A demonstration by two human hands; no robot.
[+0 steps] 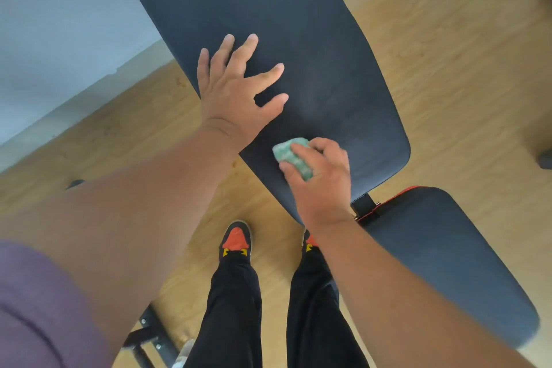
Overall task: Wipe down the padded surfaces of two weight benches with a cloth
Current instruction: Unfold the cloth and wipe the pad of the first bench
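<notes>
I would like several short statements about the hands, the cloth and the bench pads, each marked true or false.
1. The right hand holds a green cloth against the long back pad. True.
2. The left hand is closed in a fist around a spray bottle. False: it lies flat, fingers spread, on the back pad, holding nothing.
3. The cloth is near the lower end of the back pad. True.
4. The cloth rests on the seat pad. False: it is on the back pad; the seat pad is bare.
5. The floor looks wooden. True.
</notes>
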